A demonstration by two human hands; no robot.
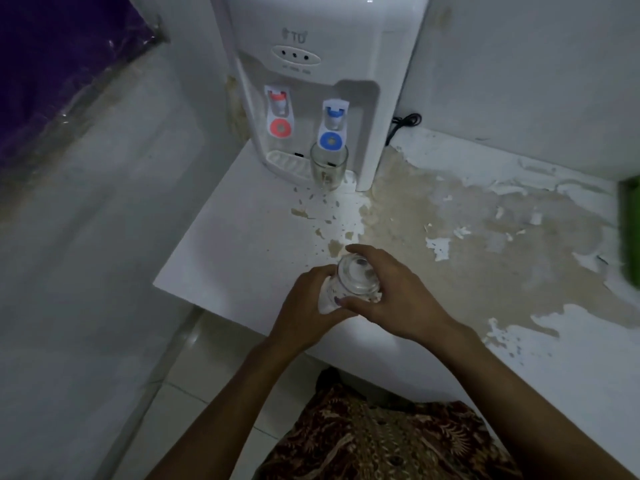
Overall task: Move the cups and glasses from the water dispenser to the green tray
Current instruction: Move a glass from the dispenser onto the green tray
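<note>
A clear glass (355, 277) is held above the front of the white counter, its mouth turned toward me. My left hand (304, 313) grips its lower side and my right hand (394, 299) wraps around it from the right. A second clear glass (328, 166) stands upright on the drip tray of the white water dispenser (311, 64), under the blue tap. A sliver of the green tray (630, 230) shows at the right edge of the view.
The counter (242, 237) has peeling paint and brown bare patches across its middle and right. A black cable (403, 124) lies behind the dispenser. The red tap (278, 110) is on the dispenser's left. A wall rises left of the counter.
</note>
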